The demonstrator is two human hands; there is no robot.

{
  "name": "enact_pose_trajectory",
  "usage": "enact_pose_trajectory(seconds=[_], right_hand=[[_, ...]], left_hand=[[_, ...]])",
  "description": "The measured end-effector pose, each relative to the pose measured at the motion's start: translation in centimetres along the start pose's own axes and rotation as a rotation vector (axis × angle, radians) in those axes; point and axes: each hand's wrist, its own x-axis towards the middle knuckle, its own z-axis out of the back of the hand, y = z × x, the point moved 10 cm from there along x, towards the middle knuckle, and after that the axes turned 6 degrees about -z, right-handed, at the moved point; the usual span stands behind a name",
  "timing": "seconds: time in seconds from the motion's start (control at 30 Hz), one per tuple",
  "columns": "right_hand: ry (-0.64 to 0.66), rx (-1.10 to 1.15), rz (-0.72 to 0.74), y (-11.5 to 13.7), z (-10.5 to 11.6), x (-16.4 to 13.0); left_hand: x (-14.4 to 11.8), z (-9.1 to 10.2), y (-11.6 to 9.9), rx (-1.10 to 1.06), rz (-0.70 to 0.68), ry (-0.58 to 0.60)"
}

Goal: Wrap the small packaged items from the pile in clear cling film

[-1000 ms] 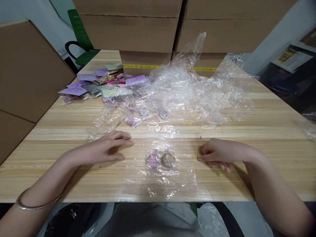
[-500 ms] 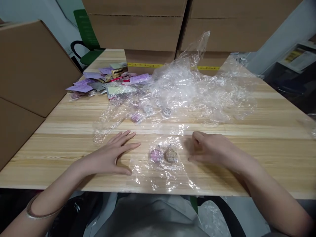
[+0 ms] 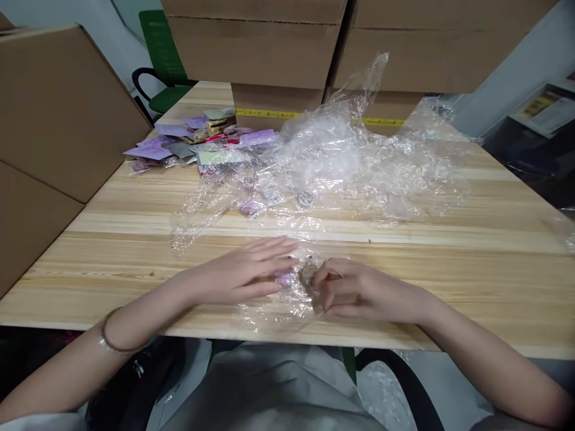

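Badges (image 3: 287, 277) lie under a clear wrapper (image 3: 287, 302) at the table's (image 3: 449, 251) near edge; left hand (image 3: 245, 272) presses flat, right hand (image 3: 354, 293) pinches the plastic. Wrapping looks barely begun.

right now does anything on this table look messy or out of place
Yes. A big crumpled heap of clear plastic sprawls across the table, partly covering small badges. Cards lie scattered at the far left. Both hands, left hand and right hand, press on a small clear bag.
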Motion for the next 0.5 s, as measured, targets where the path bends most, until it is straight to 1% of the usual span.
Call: enact_pose_trajectory(seconds=[0.07, 0.1, 0.17, 0.23, 0.27, 0.33, 0.4, 0.5], right_hand=[[-0.025, 0.098, -0.049, -1.1, 0.4, 0.3], [-0.051, 0.130, -0.101, -1.9, 0.8, 0.4], [-0.120, 0.154, -0.231, -3.5, 1.5, 0.5], [-0.177, 0.125, -0.350, -4.9, 1.9, 0.4], [-0.194, 0.099, -0.386, -5.3, 2.0, 0.4], [-0.221, 0.032, -0.391, -5.5, 2.1, 0.5], [-0.250, -0.023, -0.334, -5.2, 2.1, 0.8], [-0.264, -0.073, -0.249, -5.0, 1.8, 1.2]], left_hand=[[1.8, -0.8, -0.7, -0.094, -0.071, 0.028], [2.4, -1.1, -0.7, -0.142, -0.086, 0.041], [2.8, -1.6, -0.2, -0.238, -0.082, 0.062], [2.6, -1.7, 0.7, -0.339, -0.051, 0.066], [2.5, -1.5, 1.1, -0.390, -0.033, 0.061], [2.4, -1.1, 1.7, -0.482, -0.012, 0.050], [2.5, -0.8, 1.9, -0.538, -0.006, 0.042], [2.8, -0.8, 1.9, -0.547, 0.010, 0.049]])
